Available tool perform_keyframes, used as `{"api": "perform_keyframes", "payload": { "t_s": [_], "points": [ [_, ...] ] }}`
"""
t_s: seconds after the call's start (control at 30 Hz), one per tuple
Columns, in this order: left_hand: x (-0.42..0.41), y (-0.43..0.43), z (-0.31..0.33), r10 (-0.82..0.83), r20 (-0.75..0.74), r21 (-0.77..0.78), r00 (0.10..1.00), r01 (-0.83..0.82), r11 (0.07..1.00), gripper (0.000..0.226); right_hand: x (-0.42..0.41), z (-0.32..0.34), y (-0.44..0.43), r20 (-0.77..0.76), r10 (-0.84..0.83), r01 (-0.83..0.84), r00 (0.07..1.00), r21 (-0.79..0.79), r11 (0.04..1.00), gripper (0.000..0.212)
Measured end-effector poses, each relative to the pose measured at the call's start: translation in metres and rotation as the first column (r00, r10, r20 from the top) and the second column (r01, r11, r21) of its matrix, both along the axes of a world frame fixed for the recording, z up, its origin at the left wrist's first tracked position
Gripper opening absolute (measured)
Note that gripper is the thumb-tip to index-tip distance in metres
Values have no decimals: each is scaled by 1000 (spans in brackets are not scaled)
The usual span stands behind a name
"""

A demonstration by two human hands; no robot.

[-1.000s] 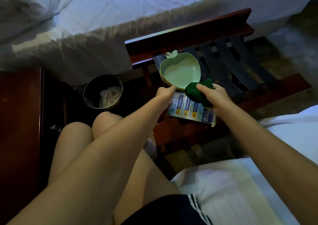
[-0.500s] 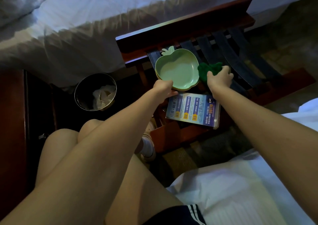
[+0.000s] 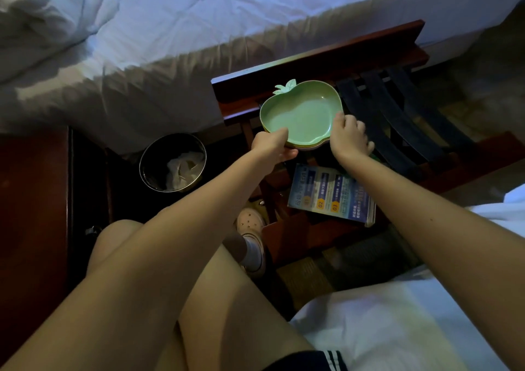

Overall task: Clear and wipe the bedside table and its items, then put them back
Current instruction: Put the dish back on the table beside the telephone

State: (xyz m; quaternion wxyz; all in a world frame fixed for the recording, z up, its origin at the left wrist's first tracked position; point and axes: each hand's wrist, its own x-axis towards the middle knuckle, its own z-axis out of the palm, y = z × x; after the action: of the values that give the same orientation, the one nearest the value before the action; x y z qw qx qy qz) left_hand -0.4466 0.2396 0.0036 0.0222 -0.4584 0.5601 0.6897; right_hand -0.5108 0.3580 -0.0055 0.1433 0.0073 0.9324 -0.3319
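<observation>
Stack of apple-shaped dishes (image 3: pixel 301 112) sat on the near-left corner of the wooden luggage rack (image 3: pixel 397 121), green dish on top, yellow and pink rims showing under it. The stack lay directly between the two hands. The left hand (image 3: pixel 271 146) was on the near-left rim, with its fingers (image 3: pixel 288 153) curled under the edge and thumb on top, pinching the stack. The right hand (image 3: pixel 350 138) was at the near-right rim, thumb touching the rim, fingers (image 3: pixel 359 125) curled down outside the dish. A green sliver (image 3: pixel 376 157) showed beneath that hand, but it couldn't be told whether those fingers gripped the dish, a cloth or nothing. The dish's wide axis ran roughly left-right from hand to hand, and the leaf stem pointed away toward the far bed. The bedside-table worktop (image 3: pixel 34 200) lay well off to the person's left, past the waste bin (image 3: pixel 173 135), so the left hand was the nearer one for any carry back. A blue printed sign card (image 3: pixel 331 194) lay flat on the rack just nearer than the stack, below the right wrist. Likely next move: lift the stack or take off the top dish. That would call for a straight pull up and toward the body, with both rims supported so the lower dishes didn't slide.
</observation>
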Motion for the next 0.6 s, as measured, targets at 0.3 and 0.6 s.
{"api": "perform_keyframes", "payload": {
  "t_s": [0.3,0.6],
  "points": [
    [44,-21,16,56,-29,46,998,-55,997,17,35,4,-29,48,41,-27,998,-265,964,37],
    [122,-97,36,232,-54,6,971,-232,973,32,101,18,-116,35,180,-133,983,-542,830,34]
  ]
}}
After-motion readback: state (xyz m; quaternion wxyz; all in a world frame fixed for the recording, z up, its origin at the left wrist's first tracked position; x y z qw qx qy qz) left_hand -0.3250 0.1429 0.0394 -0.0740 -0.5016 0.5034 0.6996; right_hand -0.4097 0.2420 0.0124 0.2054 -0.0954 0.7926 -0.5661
